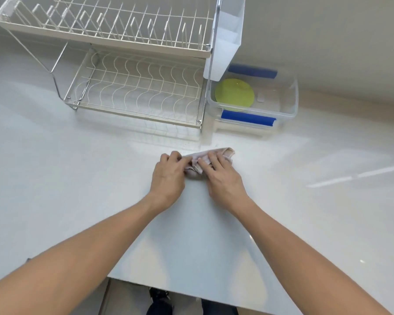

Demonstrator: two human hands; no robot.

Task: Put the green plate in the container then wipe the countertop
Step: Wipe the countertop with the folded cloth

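Note:
The green plate (234, 93) lies flat inside the clear plastic container (282, 112) with blue handles, at the back right of the white countertop (77, 178). A crumpled pale pink cloth (206, 156) rests on the countertop in the middle. My left hand (168, 176) grips the cloth's left end with its fingers curled. My right hand (223, 176) presses down on the cloth's right part, fingers spread over it.
A two-tier white wire dish rack (127, 87) stands at the back left, with a white cutlery holder (228, 37) hanging on its right side above the container. The counter's front edge (191, 294) runs below my forearms.

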